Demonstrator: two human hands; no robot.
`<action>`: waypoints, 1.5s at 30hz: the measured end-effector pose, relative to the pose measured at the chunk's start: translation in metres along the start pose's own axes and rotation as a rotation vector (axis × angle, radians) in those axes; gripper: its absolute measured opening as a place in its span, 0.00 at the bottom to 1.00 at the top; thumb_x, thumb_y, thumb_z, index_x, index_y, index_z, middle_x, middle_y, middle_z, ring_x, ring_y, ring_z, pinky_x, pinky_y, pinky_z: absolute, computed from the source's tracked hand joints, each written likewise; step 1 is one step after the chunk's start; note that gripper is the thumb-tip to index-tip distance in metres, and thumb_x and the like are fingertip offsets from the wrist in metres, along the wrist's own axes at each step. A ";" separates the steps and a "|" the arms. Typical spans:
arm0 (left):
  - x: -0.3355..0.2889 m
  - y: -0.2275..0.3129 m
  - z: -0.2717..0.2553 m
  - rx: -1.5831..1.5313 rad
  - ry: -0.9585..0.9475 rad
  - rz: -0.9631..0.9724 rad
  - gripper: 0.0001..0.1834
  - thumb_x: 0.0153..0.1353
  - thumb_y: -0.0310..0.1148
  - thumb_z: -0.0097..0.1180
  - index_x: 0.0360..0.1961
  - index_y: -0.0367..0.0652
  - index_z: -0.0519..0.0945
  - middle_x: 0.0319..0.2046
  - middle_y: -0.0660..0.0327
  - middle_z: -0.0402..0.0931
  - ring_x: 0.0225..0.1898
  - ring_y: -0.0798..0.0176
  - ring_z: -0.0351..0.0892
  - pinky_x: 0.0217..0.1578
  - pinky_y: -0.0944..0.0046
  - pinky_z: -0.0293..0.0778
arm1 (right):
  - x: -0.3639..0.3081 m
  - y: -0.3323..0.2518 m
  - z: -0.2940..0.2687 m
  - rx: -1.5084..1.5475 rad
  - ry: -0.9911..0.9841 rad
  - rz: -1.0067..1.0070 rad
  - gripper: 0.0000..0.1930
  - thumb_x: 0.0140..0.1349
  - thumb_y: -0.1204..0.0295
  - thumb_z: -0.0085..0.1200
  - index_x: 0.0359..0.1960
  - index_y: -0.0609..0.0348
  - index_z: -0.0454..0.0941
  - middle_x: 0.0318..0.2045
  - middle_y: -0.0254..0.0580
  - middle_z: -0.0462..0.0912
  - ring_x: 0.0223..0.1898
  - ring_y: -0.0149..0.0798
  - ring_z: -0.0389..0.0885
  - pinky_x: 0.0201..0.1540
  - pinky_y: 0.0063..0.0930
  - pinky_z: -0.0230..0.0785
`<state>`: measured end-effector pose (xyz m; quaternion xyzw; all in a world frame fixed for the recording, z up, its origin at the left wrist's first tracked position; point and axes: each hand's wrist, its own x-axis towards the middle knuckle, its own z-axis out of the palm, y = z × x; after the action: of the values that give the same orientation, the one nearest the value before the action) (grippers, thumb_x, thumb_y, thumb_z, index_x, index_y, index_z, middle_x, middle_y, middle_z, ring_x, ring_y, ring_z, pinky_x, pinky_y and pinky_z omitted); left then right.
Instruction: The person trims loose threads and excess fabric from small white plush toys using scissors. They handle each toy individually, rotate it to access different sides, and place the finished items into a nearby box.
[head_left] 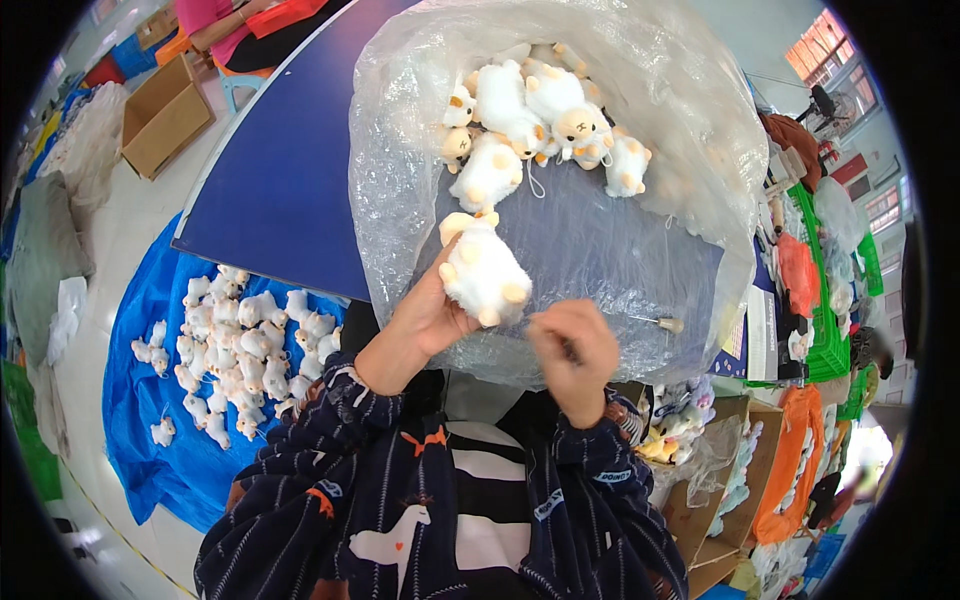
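Observation:
My left hand (pixel 425 315) is closed round a white plush toy (pixel 487 272) with cream-coloured feet, holding it up over the near part of the table. Just to the toy's right is my right hand (pixel 575 355), somewhat blurred, its fingers drawn together in a pinch. Whatever lies between those fingertips, perhaps nothing, is too small to make out. Beyond my hands, several similar plush toys (pixel 505 100) with tan faces and feet lie heaped on clear plastic sheeting (pixel 400 130). A thin tool with a pale handle (pixel 670 324) rests on the sheeting to the right of my right hand.
At the left, a blue sheet (pixel 150 420) on the floor bears a pile of plush toys. The blue tabletop (pixel 290 160) reaches to the far left. An open cardboard box (pixel 165 115) stands beyond, near a seated person in pink (pixel 205 25). Green crates (pixel 825 320) stand at the right.

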<state>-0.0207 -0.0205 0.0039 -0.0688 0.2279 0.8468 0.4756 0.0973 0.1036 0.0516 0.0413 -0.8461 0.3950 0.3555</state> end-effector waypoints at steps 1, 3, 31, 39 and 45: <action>-0.001 0.000 0.002 -0.002 0.044 -0.009 0.22 0.62 0.50 0.44 0.51 0.47 0.68 0.44 0.63 0.74 0.43 0.66 0.77 0.37 0.62 0.79 | 0.003 -0.006 0.003 -0.074 -0.051 -0.124 0.12 0.45 0.78 0.61 0.34 0.59 0.77 0.28 0.39 0.75 0.24 0.35 0.76 0.21 0.25 0.67; 0.002 -0.001 -0.002 0.016 -0.021 -0.001 0.22 0.62 0.50 0.44 0.51 0.48 0.69 0.44 0.64 0.74 0.43 0.65 0.77 0.38 0.62 0.79 | 0.003 0.001 0.013 -0.191 -0.108 -0.265 0.14 0.44 0.77 0.63 0.35 0.57 0.77 0.28 0.37 0.75 0.22 0.36 0.76 0.21 0.25 0.67; -0.009 0.018 -0.004 0.492 -0.011 0.342 0.31 0.62 0.36 0.48 0.62 0.38 0.50 0.50 0.52 0.66 0.48 0.62 0.69 0.46 0.63 0.69 | 0.021 0.024 0.028 -0.030 -0.096 0.212 0.05 0.48 0.78 0.58 0.27 0.61 0.75 0.22 0.38 0.77 0.20 0.27 0.71 0.22 0.19 0.63; -0.007 -0.007 0.002 0.523 -0.057 0.330 0.33 0.59 0.30 0.52 0.61 0.39 0.50 0.47 0.52 0.68 0.46 0.63 0.71 0.44 0.64 0.69 | 0.003 0.012 0.003 -0.080 -0.018 0.145 0.14 0.43 0.81 0.60 0.35 0.61 0.74 0.26 0.41 0.77 0.26 0.37 0.78 0.28 0.23 0.70; -0.008 -0.015 0.001 0.693 -0.105 0.412 0.34 0.54 0.25 0.55 0.59 0.39 0.52 0.50 0.49 0.66 0.49 0.61 0.69 0.47 0.64 0.68 | 0.000 0.027 0.016 -0.129 -0.077 0.103 0.08 0.51 0.79 0.56 0.33 0.59 0.73 0.20 0.33 0.72 0.18 0.29 0.72 0.20 0.21 0.63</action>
<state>-0.0037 -0.0193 0.0025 0.1859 0.4843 0.7999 0.3017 0.0788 0.1109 0.0270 -0.0101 -0.8838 0.3554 0.3041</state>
